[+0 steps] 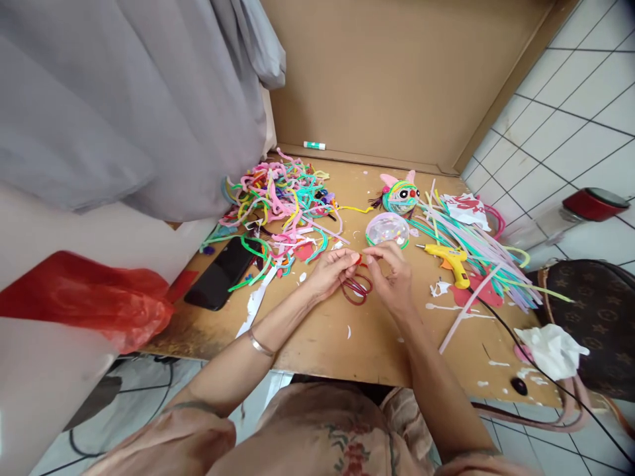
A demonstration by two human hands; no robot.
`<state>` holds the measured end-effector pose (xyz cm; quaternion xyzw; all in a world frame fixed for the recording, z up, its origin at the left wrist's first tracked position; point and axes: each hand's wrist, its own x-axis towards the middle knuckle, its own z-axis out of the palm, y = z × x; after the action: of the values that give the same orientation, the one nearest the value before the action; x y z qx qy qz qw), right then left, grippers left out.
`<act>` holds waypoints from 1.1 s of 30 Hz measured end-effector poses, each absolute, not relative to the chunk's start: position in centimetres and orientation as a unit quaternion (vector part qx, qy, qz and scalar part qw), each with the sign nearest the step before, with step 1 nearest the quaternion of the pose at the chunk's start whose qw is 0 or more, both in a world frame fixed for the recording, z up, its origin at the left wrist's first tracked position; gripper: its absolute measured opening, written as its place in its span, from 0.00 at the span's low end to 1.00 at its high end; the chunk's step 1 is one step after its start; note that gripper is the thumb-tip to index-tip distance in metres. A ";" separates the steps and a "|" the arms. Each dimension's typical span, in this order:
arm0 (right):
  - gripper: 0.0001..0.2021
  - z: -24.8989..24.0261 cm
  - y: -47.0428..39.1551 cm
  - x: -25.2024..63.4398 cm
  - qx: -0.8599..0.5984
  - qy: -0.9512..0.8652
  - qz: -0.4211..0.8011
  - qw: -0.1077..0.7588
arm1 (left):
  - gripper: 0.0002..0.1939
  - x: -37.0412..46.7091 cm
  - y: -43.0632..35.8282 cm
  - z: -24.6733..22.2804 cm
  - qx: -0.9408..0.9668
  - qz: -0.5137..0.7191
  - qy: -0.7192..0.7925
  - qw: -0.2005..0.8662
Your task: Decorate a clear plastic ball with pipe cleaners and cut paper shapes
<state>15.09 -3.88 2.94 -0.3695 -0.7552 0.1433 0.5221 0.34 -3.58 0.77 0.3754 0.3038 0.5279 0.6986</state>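
My left hand [333,271] pinches a small red piece [358,260] between thumb and forefinger. A dark red cord [358,295] hangs in loops just below those fingertips. Close by on the right, my right hand [391,274] has its thumb and forefinger drawn together near the red piece; whatever they grip is too small to make out. Beyond the hands sits a clear round bowl [387,230] with a pink and green rim. Behind it stands a decorated ball [401,196] with pink ears and googly eyes.
A tangled pile of fuzzy stems [282,198] and a black phone [221,274] lie left. Right are a yellow glue gun [457,263] with its cable, straight stems [483,244], a crumpled tissue [553,350], a brown bag [590,324] and a red-lidded bottle [590,203].
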 end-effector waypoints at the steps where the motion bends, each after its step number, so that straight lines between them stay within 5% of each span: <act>1: 0.06 2.8 -4.0 15.2 -0.373 -0.754 0.144 0.521 | 0.21 0.4 -3.6 0.8 0.377 0.525 0.306 0.699; 33: 0.06 1.7 -3.9 15.6 -0.384 -0.795 0.083 0.462 | 0.21 0.7 -3.8 0.9 0.378 0.542 0.369 0.654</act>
<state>15.62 -3.89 1.73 -0.3838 -0.7953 0.0831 0.4618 0.71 -3.82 0.87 0.3779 0.3693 0.5415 0.6539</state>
